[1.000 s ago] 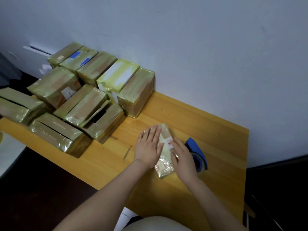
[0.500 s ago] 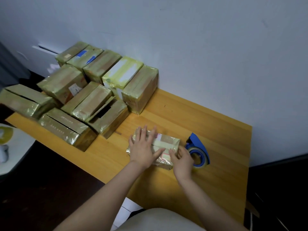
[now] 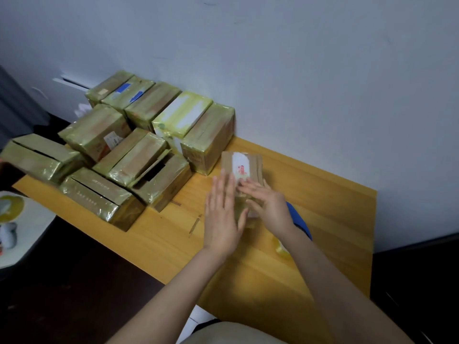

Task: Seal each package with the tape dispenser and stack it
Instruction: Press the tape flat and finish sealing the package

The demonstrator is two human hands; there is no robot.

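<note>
You're sitting well past the halfway mark, I'd guess. The pile [image 3: 149, 145] is sitting at 10 o'clock from your hands, pushed up against the wall [image 3: 298, 83]. Most boxes in it are shining with yellowish tape. A few are showing a dark gap along the top flaps though, like the box [image 3: 159, 170] at the pile's 4 o'clock corner. I'm guessing those might be wanting another strip.

The package [image 3: 253, 165] you're working on is lying on the table [image 3: 323, 207], near that same corner of the pile, with its long side pointing to 12. Its far half is looking like bare cardboard with a white label [image 3: 239, 162]. The near end under your hands is looking glossy, so I'm reading the taping as only partly done.

Your left hand [image 3: 223, 214] is lying open against the package's 9 o'clock side, fingers straight. Your right hand [image 3: 269, 207] is lying over the near end with fingers reaching across the top. I can't tell if it's gripping or only pressing down.

The dispenser [image 3: 298, 219] is sitting at 4 o'clock from the package, mostly hiding behind your right wrist, and neither hand is holding it.

So you're looking at finishing this package's far half, then stacking it on the pile.
</note>
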